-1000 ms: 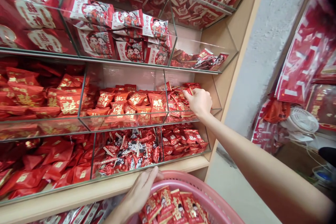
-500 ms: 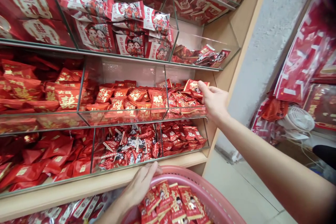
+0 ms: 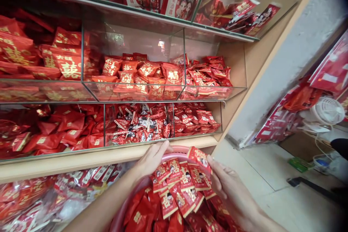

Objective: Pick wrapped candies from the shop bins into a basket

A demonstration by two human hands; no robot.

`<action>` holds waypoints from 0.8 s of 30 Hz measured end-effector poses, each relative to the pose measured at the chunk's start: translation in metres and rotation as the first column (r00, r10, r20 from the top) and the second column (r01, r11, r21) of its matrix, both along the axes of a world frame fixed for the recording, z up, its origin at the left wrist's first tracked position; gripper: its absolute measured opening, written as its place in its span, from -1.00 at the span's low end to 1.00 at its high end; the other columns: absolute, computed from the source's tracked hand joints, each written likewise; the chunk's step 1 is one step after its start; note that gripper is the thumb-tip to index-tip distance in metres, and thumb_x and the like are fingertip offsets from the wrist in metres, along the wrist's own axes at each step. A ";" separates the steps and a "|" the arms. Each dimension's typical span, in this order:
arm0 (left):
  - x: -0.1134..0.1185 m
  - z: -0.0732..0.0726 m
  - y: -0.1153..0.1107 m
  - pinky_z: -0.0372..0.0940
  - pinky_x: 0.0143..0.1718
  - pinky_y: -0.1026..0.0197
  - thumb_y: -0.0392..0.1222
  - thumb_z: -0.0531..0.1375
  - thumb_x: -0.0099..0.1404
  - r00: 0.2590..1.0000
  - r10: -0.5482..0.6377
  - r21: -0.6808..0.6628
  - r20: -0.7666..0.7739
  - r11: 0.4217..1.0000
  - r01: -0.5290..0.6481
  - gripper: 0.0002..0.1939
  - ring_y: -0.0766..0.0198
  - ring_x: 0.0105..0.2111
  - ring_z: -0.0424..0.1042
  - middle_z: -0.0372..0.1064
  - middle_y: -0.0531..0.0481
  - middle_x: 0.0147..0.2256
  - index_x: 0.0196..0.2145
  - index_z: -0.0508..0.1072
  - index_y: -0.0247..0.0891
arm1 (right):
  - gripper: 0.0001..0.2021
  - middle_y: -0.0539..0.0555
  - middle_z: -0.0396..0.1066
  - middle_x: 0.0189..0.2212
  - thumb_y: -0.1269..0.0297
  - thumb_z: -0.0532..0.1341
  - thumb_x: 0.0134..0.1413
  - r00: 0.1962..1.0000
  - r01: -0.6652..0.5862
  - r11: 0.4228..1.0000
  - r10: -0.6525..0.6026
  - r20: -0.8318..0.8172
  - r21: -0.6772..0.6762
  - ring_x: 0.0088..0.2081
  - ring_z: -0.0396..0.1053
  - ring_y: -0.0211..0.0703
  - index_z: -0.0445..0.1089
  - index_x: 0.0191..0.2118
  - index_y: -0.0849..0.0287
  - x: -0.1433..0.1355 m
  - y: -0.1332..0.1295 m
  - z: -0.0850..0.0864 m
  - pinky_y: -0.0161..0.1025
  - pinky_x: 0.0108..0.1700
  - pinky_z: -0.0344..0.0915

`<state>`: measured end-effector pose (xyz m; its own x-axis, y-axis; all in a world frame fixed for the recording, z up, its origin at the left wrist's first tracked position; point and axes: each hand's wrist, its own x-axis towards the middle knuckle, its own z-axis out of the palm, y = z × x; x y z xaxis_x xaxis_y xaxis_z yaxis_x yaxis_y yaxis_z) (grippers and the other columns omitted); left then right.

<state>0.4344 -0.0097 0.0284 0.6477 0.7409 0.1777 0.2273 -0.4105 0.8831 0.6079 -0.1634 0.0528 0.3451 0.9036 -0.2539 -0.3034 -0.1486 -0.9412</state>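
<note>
A pink plastic basket [image 3: 178, 149] is low in front of me, against the edge of the wooden shelf. Inside lie many small red packets [image 3: 181, 197] with gold print and cartoon figures, along with larger plain red ones [image 3: 143, 212]. My left hand [image 3: 152, 159] grips the basket's far left rim; part of its fingers is hidden. Over the basket's right side, my right hand [image 3: 230, 183] is closed, pinching one red snack packet [image 3: 199, 157] between thumb and fingers, just above the pile.
Glass-fronted shelf compartments [image 3: 133, 92] full of red packets rise ahead. A glass divider [image 3: 185, 58] separates the middle row. Bagged goods [image 3: 67, 195] sit below at left. To the right are a grey wall [image 3: 274, 76], a white fan [image 3: 327, 110], cables and a tiled floor [image 3: 261, 174].
My right hand has come down from the right middle compartment to the basket, with a packet in its fingers. The view has tilted downward. My left hand stays on the basket rim.
</note>
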 end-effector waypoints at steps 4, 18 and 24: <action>0.000 0.000 0.000 0.18 0.03 0.15 0.10 -0.17 0.37 1.000 0.011 0.019 -0.015 1.000 -0.010 -0.43 0.19 -0.15 0.41 0.48 -0.04 -0.22 -0.23 0.54 -0.26 | -0.42 -0.17 -0.11 -0.85 -0.17 0.18 -0.01 0.999 0.000 0.995 0.005 0.052 -0.096 -0.70 -0.24 -0.40 0.06 -0.76 0.17 -0.006 -0.008 -0.009 -0.34 -0.59 -0.19; 0.002 0.000 0.001 0.19 0.02 0.15 0.12 -0.15 0.35 1.000 -0.004 0.003 0.020 1.000 0.004 -0.40 0.19 -0.16 0.42 0.49 -0.07 -0.19 -0.24 0.55 -0.32 | -0.41 -0.10 0.23 -0.73 -0.37 0.08 -0.15 0.871 -0.390 0.861 0.460 0.173 -0.328 -0.74 0.00 -0.45 0.15 -0.57 0.17 -0.022 -0.034 -0.029 -0.40 -0.65 -0.16; 0.002 -0.004 0.001 0.21 0.00 0.18 0.14 -0.17 0.35 0.999 -0.016 0.002 0.029 1.000 0.016 -0.39 0.20 -0.17 0.42 0.50 -0.06 -0.19 -0.21 0.55 -0.32 | -0.42 -0.09 0.30 -0.72 -0.38 0.05 -0.13 0.831 -0.468 0.816 0.537 0.144 -0.340 -0.78 0.10 -0.44 0.11 -0.51 0.15 -0.033 -0.030 -0.036 -0.44 -0.74 -0.12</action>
<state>0.4366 -0.0085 0.0246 0.6543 0.7300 0.1978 0.1953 -0.4157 0.8883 0.5750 -0.1929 0.0166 -0.0597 0.8678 -0.4933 0.0994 -0.4865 -0.8680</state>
